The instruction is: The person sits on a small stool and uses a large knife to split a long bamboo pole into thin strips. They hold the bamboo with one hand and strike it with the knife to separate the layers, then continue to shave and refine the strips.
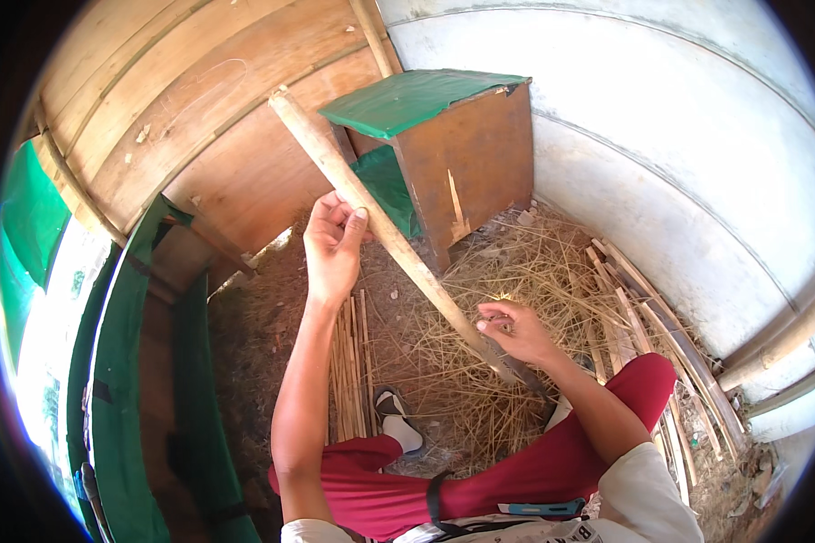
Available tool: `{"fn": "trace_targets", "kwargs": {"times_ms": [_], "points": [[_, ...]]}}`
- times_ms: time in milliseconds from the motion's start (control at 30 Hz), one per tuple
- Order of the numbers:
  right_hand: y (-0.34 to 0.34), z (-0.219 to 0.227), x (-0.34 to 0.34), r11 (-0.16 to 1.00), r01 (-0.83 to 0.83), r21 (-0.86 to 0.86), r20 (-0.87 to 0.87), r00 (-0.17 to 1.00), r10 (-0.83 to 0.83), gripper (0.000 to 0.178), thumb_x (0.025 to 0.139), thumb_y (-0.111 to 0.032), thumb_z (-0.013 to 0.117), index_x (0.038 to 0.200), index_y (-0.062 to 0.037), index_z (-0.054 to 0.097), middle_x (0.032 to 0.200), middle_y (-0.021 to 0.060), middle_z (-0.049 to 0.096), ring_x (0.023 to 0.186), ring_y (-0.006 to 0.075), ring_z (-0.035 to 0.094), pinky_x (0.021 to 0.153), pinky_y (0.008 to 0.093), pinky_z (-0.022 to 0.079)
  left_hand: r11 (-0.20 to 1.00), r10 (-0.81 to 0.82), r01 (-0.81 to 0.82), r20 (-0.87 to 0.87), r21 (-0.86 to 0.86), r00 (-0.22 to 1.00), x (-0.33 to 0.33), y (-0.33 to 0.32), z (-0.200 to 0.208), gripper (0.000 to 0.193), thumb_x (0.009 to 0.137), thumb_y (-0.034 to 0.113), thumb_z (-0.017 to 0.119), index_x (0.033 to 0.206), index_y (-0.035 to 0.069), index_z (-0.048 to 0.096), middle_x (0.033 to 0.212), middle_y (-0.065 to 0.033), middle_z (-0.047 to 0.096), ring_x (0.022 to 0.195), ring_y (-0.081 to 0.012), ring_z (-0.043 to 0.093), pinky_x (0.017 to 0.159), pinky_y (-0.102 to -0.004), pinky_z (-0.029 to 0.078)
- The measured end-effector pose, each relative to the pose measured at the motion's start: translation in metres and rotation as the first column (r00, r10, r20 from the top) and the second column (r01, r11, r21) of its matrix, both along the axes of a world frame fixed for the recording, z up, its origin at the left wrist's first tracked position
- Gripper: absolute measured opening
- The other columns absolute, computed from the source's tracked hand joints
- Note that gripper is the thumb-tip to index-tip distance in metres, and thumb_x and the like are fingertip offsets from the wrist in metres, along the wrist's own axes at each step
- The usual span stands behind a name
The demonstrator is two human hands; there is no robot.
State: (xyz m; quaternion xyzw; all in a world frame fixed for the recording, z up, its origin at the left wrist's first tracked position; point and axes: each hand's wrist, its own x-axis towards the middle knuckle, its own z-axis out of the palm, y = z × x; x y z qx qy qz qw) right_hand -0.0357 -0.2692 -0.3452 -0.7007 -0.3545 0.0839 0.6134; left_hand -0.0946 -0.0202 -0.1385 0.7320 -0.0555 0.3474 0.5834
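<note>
A long pale bamboo pole slants from the upper left down to the lower right in front of me. My left hand is closed around its upper half, the thumb pressed along the near side. Beside the pole's lower part is my right hand, its fingers curved and the thumb apart from them, with nothing visible between. The pole's lower end looks dark and rests low over the straw; I cannot tell whether it touches the ground.
A wooden box with a green cover stands in the far corner. Split bamboo strips lie in a bundle near my foot and in a pile along the white wall. Green-covered framing runs along the left.
</note>
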Motion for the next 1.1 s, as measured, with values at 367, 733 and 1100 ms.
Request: {"fn": "trace_targets", "kwargs": {"times_ms": [367, 733, 1100], "points": [[0.021, 0.034, -0.001, 0.984, -0.153, 0.086, -0.264, 0.949, 0.170, 0.021, 0.093, -0.016, 0.068, 0.107, -0.0005, 0.070, 0.095, 0.0095, 0.073, 0.086, 0.0143, 0.068, 0.077, 0.0282, 0.053, 0.979, -0.146, 0.120, -0.157, -0.163, 0.977, 0.021, -0.045, -0.005, 0.027, 0.096, -0.001, 0.057, 0.120, -0.001, 0.044, 0.100, -0.0077, 0.067, 0.085, -0.0087, 0.061, 0.074, -0.0249, 0.051], [0.022, 0.025, -0.001, 0.950, -0.175, 0.259, -0.351, 0.899, 0.261, 0.023, 0.093, -0.013, 0.066, 0.114, -0.0037, 0.070, 0.097, 0.0092, 0.074, 0.087, 0.0126, 0.069, 0.077, 0.0287, 0.055, 0.996, 0.042, -0.049, -0.091, -0.078, 0.995, 0.023, -0.027, -0.020, 0.012, 0.093, 0.008, 0.066, 0.101, 0.002, 0.060, 0.085, -0.0020, 0.066, 0.071, -0.0078, 0.061, 0.061, -0.0239, 0.052], [0.019, -0.008, 0.027, 0.961, 0.261, -0.098, 0.155, 0.957, -0.244, 0.029, 0.091, -0.022, 0.068, 0.111, -0.0011, 0.069, 0.097, 0.0127, 0.074, 0.090, 0.0262, 0.072, 0.081, 0.0378, 0.058, 0.967, 0.213, -0.217, 0.039, 0.134, 0.976, 0.003, -0.024, 0.013, 0.013, 0.087, -0.002, 0.068, 0.097, -0.001, 0.061, 0.080, -0.0032, 0.066, 0.068, -0.0077, 0.056, 0.063, -0.0221, 0.048]]}}
